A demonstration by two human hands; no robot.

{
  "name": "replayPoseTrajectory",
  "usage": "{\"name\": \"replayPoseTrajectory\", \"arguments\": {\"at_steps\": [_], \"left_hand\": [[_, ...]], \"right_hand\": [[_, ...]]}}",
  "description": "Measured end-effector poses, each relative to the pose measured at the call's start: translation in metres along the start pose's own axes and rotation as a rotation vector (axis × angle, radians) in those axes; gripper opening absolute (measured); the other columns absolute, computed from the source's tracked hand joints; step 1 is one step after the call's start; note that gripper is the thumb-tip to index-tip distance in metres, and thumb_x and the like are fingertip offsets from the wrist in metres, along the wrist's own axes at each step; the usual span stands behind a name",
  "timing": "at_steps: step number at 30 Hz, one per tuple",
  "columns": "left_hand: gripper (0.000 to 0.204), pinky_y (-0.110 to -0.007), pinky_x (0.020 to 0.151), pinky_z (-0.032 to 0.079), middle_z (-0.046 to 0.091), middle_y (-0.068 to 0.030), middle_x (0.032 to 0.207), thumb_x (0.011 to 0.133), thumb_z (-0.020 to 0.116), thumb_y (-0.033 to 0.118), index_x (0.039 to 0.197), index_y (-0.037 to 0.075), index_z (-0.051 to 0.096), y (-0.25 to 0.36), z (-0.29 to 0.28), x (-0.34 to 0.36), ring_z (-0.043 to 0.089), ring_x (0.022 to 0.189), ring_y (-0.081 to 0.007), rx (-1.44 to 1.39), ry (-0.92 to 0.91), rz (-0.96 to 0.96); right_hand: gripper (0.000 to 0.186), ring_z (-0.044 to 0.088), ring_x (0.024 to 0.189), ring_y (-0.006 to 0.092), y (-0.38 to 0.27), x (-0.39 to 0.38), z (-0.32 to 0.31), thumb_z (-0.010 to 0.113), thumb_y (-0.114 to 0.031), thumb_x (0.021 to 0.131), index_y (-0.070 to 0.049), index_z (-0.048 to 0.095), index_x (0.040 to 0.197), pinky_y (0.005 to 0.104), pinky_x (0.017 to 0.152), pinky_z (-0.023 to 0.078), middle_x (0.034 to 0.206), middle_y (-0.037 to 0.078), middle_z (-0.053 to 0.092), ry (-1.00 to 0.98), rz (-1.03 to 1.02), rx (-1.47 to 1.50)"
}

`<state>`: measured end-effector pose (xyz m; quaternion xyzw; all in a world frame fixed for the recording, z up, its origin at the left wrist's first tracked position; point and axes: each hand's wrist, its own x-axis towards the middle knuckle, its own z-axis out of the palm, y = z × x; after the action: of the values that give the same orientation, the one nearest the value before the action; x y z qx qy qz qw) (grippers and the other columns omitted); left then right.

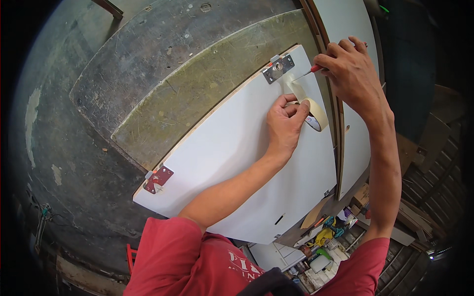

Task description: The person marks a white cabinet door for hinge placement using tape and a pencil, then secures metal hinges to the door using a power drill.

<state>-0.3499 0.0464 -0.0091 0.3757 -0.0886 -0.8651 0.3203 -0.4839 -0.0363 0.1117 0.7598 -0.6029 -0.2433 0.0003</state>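
Two hands over a white panel [222, 167]. The left grip [286, 121] is closed on a roll of cream tape [322, 116] at 2 o'clock; a pale strip [297, 90] leads from it toward 11 o'clock. The right grip [353, 74], beyond the roll, clasps a red-handled tool [323, 64], tip toward 8 o'clock. Metal plates at 1 o'clock [283, 64] and 8 o'clock [159, 178].

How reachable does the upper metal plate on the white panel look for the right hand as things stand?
Probably yes: the right hand holds a red-handled tool whose tip is close to the upper metal plate, and nothing visible blocks the gap between.
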Motion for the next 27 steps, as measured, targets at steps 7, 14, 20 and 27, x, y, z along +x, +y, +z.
{"name": "replayPoseTrajectory", "arguments": {"at_steps": [7,14,20,27], "left_hand": [[0.034,-0.021,0.067,0.044,0.075,-0.0070,0.082,0.097,0.072,0.022,0.113,-0.004,0.057,-0.003,0.000,0.000,0.059,0.072,-0.0045,-0.025,0.017,0.051],[0.034,-0.021,0.068,0.045,0.075,-0.0084,0.084,0.098,0.070,0.023,0.114,-0.005,0.057,-0.001,0.001,0.000,0.060,0.073,-0.0056,-0.002,0.014,0.059],[0.034,-0.021,0.070,0.047,0.076,-0.0098,0.087,0.099,0.068,0.021,0.116,-0.005,0.056,0.002,-0.002,0.001,0.063,0.077,-0.0067,-0.005,0.012,0.037],[0.034,-0.022,0.070,0.047,0.075,-0.0088,0.086,0.098,0.068,0.019,0.116,-0.007,0.057,0.003,0.000,0.001,0.063,0.076,-0.0059,-0.029,0.015,0.023]], "right_hand": [[0.018,0.063,0.098,0.0242,-0.005,-0.003,-0.002,0.076,-0.006,0.082,-0.016,0.076,0.098,0.0446,0.110,0.040,0.093,0.004,0.068,0.025,-0.004,0.046],[0.015,0.065,0.094,0.0277,-0.011,-0.007,-0.005,0.070,-0.009,0.088,-0.012,0.073,0.103,0.0431,0.095,0.047,0.094,0.006,0.069,-0.003,0.163,0.128],[0.027,0.066,0.079,0.0347,-0.020,-0.006,0.012,0.076,-0.024,0.086,-0.004,0.068,0.101,0.0433,0.073,0.051,0.084,0.015,0.070,-0.015,0.470,0.395],[0.045,0.065,0.071,0.0274,-0.029,0.012,0.048,0.084,-0.041,0.079,-0.004,0.069,0.100,0.0389,0.071,0.051,0.081,0.012,0.071,-0.094,0.584,0.739]]}}
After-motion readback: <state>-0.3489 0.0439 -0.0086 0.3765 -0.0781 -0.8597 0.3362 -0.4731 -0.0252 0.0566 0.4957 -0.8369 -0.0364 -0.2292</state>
